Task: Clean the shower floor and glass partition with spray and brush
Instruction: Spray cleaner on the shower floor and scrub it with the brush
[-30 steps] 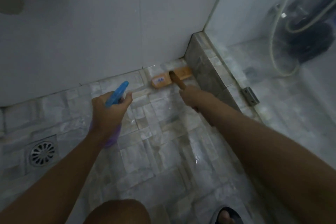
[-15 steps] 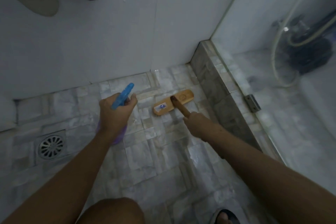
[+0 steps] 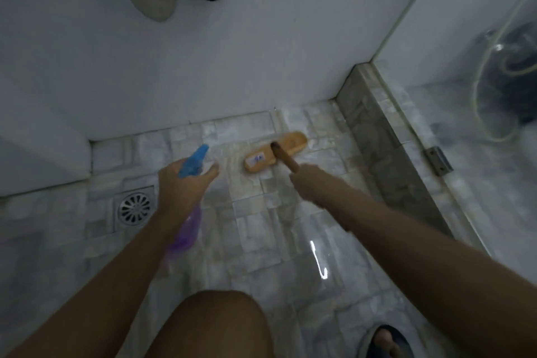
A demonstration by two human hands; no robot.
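My left hand (image 3: pixel 184 184) grips a spray bottle (image 3: pixel 190 221) with a blue nozzle and purple body, its nozzle aimed toward the far wall. My right hand (image 3: pixel 312 184) holds the wooden handle of a scrubbing brush (image 3: pixel 274 151), whose tan head with a small label lies flat on the wet stone-tile shower floor (image 3: pixel 261 229). The brush head sits a little way out from the white wall and left of the stone kerb. The glass partition (image 3: pixel 453 73) rises from that kerb on the right.
A round metal floor drain (image 3: pixel 134 209) lies left of my left wrist. The stone kerb (image 3: pixel 386 148) carries a metal hinge bracket (image 3: pixel 438 164). Behind the glass hang a hose and dark objects. My knee and a sandalled foot (image 3: pixel 383 341) fill the bottom edge.
The brush head has been pulled back from the corner by the kerb toward me and to the left. The camera has tilted up, showing more wall. Both hands keep their holds.
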